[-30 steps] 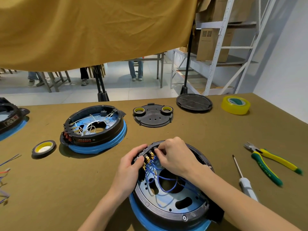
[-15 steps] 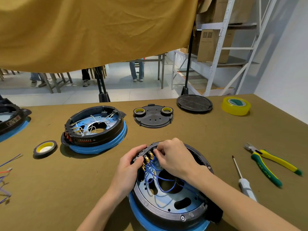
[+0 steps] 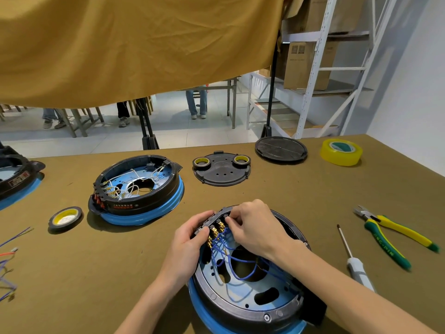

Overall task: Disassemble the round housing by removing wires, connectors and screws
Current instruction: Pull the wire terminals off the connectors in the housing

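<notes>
The round housing, black with a blue rim underneath, lies on the olive tabletop close to the person, at the near edge of the view. Blue wires loop across its pale inner plate and run up to a row of brass connectors at its far left rim. The left hand grips that rim from outside, fingers curled over the black edge beside the connectors. The right hand reaches in from the right, its fingertips pinched together at the top of the connector row; what exactly they pinch is hidden by the fingers. A screw shows on the near rim. To the right lie a screwdriver and yellow-green pliers, apart from each other. Beyond on the left sits a second housing with white wires, a small tape roll beside it
</notes>
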`<act>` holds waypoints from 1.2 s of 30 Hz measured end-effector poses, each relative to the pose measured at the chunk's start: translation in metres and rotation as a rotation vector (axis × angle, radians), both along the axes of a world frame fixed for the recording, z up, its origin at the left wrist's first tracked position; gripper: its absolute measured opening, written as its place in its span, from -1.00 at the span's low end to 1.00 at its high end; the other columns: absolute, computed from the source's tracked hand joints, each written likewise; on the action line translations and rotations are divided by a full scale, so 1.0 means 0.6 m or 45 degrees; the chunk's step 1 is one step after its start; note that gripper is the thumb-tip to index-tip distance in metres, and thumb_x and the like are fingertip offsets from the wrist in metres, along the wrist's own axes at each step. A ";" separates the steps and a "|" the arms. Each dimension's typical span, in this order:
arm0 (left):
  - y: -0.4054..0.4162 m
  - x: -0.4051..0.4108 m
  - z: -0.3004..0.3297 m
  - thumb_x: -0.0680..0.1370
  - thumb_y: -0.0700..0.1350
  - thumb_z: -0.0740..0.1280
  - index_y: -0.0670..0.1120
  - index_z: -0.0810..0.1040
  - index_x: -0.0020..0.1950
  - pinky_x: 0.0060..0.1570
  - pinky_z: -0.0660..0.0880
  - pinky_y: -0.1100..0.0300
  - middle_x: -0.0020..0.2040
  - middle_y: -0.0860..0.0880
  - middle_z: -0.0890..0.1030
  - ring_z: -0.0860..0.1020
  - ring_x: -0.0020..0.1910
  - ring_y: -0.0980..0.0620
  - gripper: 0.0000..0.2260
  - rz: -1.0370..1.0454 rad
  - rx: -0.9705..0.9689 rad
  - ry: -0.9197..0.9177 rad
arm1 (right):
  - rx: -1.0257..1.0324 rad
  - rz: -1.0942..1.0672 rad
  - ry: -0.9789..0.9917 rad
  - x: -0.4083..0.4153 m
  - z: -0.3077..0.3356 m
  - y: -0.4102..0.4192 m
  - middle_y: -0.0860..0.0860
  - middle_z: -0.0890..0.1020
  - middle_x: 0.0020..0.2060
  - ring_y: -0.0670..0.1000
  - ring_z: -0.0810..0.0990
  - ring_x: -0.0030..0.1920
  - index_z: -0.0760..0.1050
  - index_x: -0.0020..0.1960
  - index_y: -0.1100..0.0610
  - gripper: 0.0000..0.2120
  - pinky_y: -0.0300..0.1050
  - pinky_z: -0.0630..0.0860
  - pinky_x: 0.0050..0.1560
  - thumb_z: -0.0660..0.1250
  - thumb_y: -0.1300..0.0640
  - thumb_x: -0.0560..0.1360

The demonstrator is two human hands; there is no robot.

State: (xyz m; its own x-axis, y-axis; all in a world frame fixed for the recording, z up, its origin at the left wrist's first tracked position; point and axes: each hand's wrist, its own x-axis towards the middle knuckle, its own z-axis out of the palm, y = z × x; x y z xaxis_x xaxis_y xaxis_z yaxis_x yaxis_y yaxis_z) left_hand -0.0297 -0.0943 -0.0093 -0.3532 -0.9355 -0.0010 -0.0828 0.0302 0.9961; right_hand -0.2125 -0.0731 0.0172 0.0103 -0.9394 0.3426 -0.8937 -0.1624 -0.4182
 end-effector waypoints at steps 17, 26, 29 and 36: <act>0.002 -0.001 -0.004 0.69 -0.26 0.21 0.01 0.57 0.35 -0.08 0.63 0.16 0.16 -0.01 0.70 0.70 0.08 0.01 -0.69 -0.018 0.014 0.055 | 0.056 -0.051 -0.059 0.001 0.005 0.006 0.04 0.63 -0.42 0.03 0.57 -0.42 0.65 -0.25 0.14 -0.68 -0.03 0.57 -0.37 0.32 0.02 0.59; 0.000 -0.002 -0.007 0.69 -0.28 0.22 0.05 0.59 0.31 -0.06 0.62 0.16 0.11 0.05 0.72 0.70 0.08 0.02 -0.68 -0.009 -0.008 0.057 | 0.041 -0.109 -0.145 0.005 -0.001 0.022 -0.05 0.69 -0.25 0.00 0.63 -0.22 0.63 0.02 0.08 -0.80 0.04 0.61 -0.16 0.31 -0.02 0.58; -0.002 -0.002 -0.010 0.69 -0.28 0.22 0.05 0.60 0.30 -0.01 0.61 0.11 0.13 0.06 0.72 0.70 0.09 0.03 -0.68 0.007 -0.013 0.048 | 0.018 -0.101 -0.161 0.007 0.000 0.023 -0.09 0.66 -0.26 -0.03 0.62 -0.21 0.58 0.05 0.04 -0.87 0.01 0.59 -0.16 0.32 0.02 0.58; -0.004 -0.001 -0.013 0.68 -0.26 0.23 0.07 0.59 0.31 0.04 0.60 0.13 0.12 0.12 0.71 0.69 0.12 0.06 -0.68 0.007 -0.051 0.016 | -0.045 -0.040 -0.083 0.009 0.004 0.029 -0.12 0.51 -0.06 -0.08 0.55 -0.14 0.57 0.04 -0.05 -0.93 -0.05 0.54 -0.13 0.34 0.02 0.57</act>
State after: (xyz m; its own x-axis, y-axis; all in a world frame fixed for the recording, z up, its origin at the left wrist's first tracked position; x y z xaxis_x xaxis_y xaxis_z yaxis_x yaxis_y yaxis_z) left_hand -0.0305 -0.0967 -0.0173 -0.3476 -0.9367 0.0414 -0.0704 0.0701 0.9951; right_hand -0.2072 -0.0555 0.0198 -0.0426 -0.9261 0.3748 -0.8698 -0.1502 -0.4701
